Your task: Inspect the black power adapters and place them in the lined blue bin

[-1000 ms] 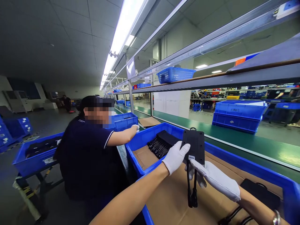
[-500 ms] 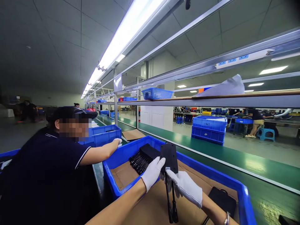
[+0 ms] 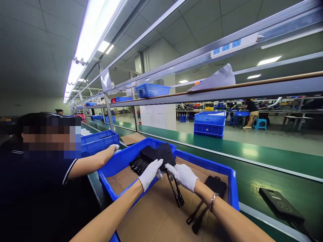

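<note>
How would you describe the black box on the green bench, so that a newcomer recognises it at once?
Follow the long green bench toward the right edge. Just right of the nearer blue bin lies a flat black box. Unlike the held box in the left hand and right hand, it lies directly on green, a round pattern facing up.

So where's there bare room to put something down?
Cardboard liner between your left forearm and the cables lying on it; green surface right of the stacked blue crates. Crowded: around the black cabled devices in the left blue bin.
</note>
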Demonstrator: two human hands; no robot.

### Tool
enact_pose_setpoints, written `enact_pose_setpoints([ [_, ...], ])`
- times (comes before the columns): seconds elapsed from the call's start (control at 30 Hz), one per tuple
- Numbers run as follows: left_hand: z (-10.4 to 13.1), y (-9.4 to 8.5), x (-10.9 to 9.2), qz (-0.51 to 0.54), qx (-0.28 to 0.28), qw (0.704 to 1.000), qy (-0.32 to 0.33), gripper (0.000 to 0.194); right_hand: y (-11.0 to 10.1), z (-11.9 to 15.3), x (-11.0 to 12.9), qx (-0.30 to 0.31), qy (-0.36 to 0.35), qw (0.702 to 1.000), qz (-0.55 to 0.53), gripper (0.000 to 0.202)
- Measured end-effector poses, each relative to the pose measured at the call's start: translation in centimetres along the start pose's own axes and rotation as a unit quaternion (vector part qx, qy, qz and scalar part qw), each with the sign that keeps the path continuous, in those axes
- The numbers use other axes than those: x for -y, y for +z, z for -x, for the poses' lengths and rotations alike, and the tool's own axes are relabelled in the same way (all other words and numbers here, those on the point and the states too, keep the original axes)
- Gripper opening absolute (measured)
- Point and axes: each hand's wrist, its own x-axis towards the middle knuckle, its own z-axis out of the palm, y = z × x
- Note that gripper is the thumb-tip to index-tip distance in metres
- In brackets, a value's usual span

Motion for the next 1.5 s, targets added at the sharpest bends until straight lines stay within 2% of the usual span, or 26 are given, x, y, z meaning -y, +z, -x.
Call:
enact_pose_setpoints([
  [0.23,-0.1,-0.2,0.4,-0.002,0.004,1.000,0.003,0.047,0.0,0.2,-0.3,0.016,-0.020,1.000,0.014,0.062],
  [0.6,-0.2,-0.2,0.7,-0.013,-0.003,1.000,0.005,0.048,0.0,0.1,-0.9,0.047,-0.015,0.999,0.006,0.068],
  [0.87,-0.4,-0.5,0.6,-0.018,-0.010,1.000,-0.007,0.047,-0.3,0.0,-0.4,0.049,0.005,0.998,0.026,0.067],
  [1.5,0.0,-0.4,-0.6,-0.057,-0.010,0.998,0.003,0.046,-0.3,0.0,-0.9,0.087,0.034,0.994,0.064,0.075],
])
